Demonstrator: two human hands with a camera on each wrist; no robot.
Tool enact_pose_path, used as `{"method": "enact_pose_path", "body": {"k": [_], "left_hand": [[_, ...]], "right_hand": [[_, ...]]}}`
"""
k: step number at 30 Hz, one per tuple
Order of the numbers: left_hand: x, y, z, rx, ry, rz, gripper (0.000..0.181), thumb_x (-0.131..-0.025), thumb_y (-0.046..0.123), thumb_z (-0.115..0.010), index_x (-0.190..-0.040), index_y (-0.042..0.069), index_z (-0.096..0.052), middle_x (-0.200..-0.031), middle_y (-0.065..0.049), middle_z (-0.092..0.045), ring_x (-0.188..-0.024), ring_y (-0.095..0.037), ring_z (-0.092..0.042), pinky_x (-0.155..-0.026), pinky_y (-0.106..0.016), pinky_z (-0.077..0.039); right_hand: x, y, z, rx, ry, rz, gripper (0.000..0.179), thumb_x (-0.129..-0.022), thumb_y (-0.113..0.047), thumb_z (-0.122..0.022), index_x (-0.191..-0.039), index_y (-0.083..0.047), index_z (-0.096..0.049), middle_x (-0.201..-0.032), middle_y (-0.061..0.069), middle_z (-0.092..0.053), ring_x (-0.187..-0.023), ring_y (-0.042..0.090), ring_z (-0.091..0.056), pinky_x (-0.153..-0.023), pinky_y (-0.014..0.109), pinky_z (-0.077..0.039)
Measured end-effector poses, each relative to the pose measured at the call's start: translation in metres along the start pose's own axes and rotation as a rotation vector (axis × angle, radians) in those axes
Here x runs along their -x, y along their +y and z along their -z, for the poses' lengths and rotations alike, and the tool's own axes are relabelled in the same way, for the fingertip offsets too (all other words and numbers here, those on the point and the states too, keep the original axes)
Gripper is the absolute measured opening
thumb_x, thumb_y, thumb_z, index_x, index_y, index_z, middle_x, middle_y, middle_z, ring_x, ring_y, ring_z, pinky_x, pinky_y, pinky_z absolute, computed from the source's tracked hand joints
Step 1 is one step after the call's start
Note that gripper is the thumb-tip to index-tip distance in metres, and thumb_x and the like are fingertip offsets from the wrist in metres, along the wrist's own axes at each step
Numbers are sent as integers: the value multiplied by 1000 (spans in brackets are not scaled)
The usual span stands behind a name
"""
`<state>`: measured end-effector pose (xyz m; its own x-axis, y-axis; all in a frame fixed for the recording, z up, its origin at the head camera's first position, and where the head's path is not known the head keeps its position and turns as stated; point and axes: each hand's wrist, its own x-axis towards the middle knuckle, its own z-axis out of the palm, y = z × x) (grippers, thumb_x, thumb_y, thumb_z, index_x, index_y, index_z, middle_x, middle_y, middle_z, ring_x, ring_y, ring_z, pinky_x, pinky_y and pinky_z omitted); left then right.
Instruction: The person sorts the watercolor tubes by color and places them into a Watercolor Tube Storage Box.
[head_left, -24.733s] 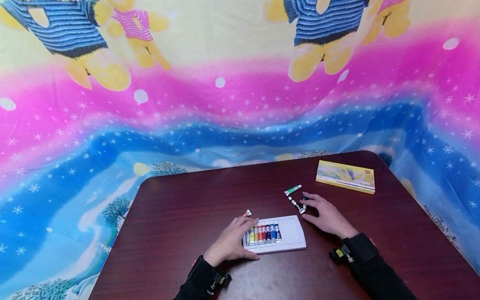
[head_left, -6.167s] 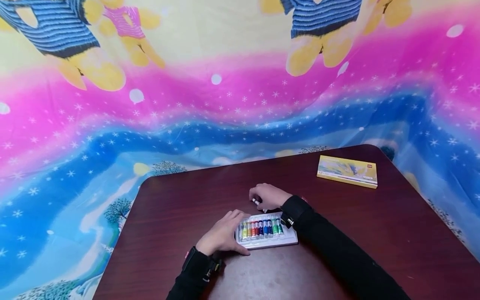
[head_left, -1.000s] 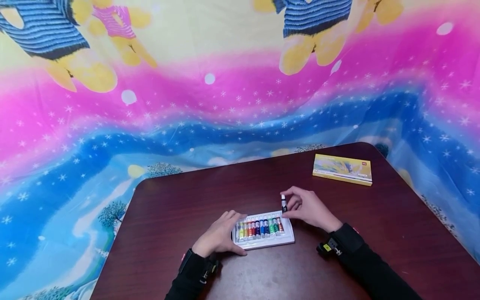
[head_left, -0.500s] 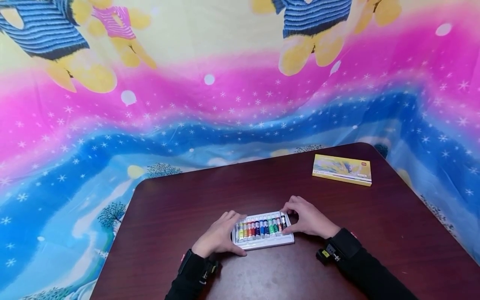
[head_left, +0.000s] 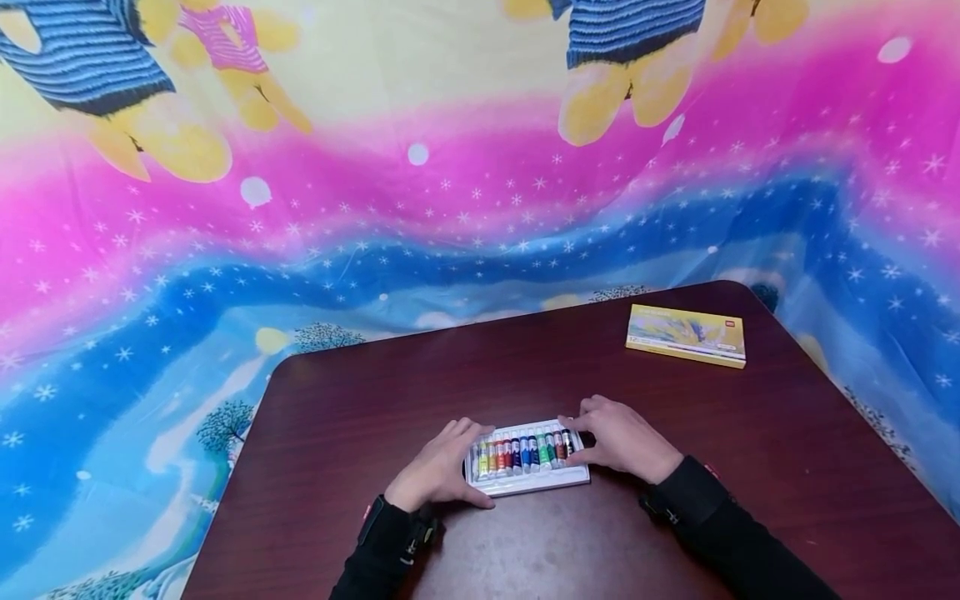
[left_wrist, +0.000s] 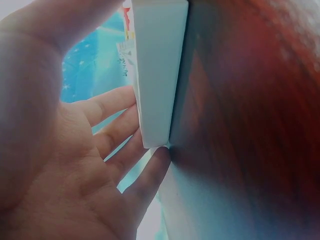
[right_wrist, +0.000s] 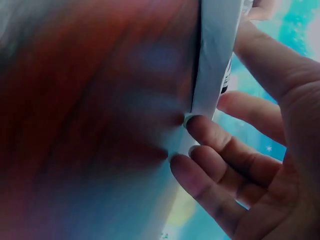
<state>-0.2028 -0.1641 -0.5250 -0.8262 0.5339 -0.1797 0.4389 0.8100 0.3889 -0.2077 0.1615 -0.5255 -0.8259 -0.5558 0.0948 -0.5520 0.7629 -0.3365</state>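
Observation:
A white tray (head_left: 536, 483) lies on the table, holding a row of small paint tubes (head_left: 524, 455) that runs from yellow at the left to black at the right. My left hand (head_left: 441, 471) grips the tray's left end, thumb along the near side and fingers at the far side. In the left wrist view, fingertips touch the tray's white side wall (left_wrist: 157, 75). At the right end, my right hand (head_left: 626, 442) holds the black paint tube (head_left: 567, 442) between thumb and index finger, down in the row. Its other fingers curl by the tray's edge in the right wrist view.
A yellow box (head_left: 686, 335) with a printed picture lies flat at the table's back right. The dark red-brown table (head_left: 405, 375) has rounded back corners. Behind it hangs a patterned cloth (head_left: 450, 208) with bears and snowflakes.
The right hand has brought the black paint tube from above the tray down into its right end. Loose tubes seen earlier on the table now lie in the row. The left hand stays put.

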Motion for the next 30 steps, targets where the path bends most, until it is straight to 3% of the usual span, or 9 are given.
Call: {"method": "enact_pose_path", "body": {"k": [8, 13, 22, 26, 30], "left_hand": [[-1, 1, 2, 10, -5, 10, 109, -66, 60, -92, -156, 22, -44, -142, 3, -53, -128, -17, -48, -109, -45, -49], [0, 0, 1, 7, -8, 12, 109, -66, 62, -92, -156, 22, -45, -142, 3, -54, -128, -18, -48, -108, -46, -49], [0, 0, 1, 8, 1, 8, 109, -66, 61, -93, -156, 22, -45, -141, 3, -54, -127, -17, -48, -108, -46, -49], [0, 0, 1, 5, 1, 1, 108, -66, 60, -93, -155, 21, -46, -140, 3, -54, -126, -17, -48, -107, -45, -50], [0, 1, 1, 7, 1, -3, 109, -66, 60, -93, -155, 20, -45, -140, 3, -54, -127, -17, -48, -107, -44, -50]], "right_hand": [[5, -10, 3, 224, 42, 92, 57, -85, -46, -83, -133, -17, -73, -89, 4, -62, -77, 13, -45, -62, 22, -41], [7, -12, 2, 249, 36, 81, 57, -87, -46, -81, -135, -17, -71, -92, 6, -63, -78, 15, -47, -63, 23, -41], [5, -8, 6, 125, -14, 48, 64, -85, -53, -81, -138, -19, -69, -102, 2, -60, -86, 12, -47, -65, 23, -44], [4, -6, 2, -23, -49, 24, 81, -77, -62, -84, -142, -17, -65, -129, 2, -58, -109, 15, -52, -84, 33, -56], [3, -6, 0, -111, -94, 12, 95, -70, -64, -88, -145, -14, -59, -138, 2, -56, -117, 17, -52, -97, 42, -56]]}}
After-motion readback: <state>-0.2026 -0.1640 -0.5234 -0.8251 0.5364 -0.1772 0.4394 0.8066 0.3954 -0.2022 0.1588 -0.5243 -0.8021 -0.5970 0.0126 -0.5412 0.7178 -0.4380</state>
